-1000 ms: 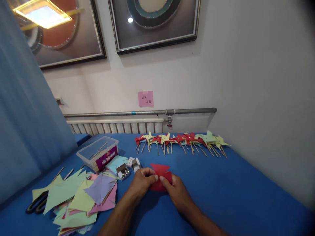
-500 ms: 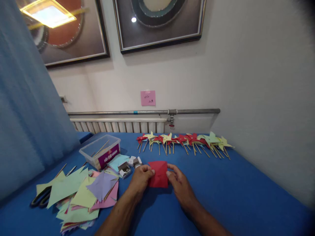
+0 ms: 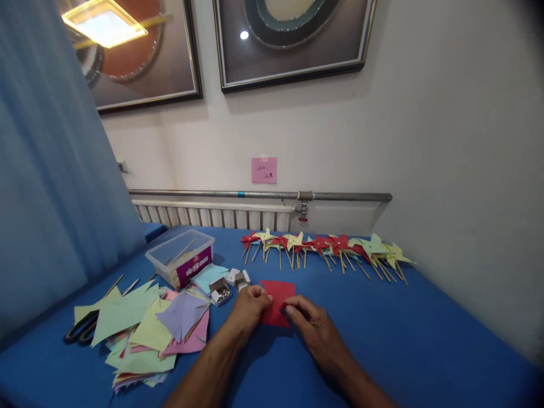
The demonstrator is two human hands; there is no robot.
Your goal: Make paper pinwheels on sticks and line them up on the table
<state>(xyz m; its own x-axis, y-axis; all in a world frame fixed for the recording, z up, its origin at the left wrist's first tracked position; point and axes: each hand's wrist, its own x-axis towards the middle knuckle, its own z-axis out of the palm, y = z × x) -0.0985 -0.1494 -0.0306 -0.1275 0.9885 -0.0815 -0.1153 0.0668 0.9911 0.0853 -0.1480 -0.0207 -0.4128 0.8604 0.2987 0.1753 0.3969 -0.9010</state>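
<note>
Now both hands' fingers [image 3: 267, 297] pinching red paper [image 3: 278, 296].

Two bare forearms, no sleeves, no watch or rings showing on left hand [image 3: 250, 306] or right hand [image 3: 312, 327].

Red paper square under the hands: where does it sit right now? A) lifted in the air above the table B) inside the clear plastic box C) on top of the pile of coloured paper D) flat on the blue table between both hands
D: the red paper square lies on the blue table, with the left hand and right hand pressing its edges.
</note>
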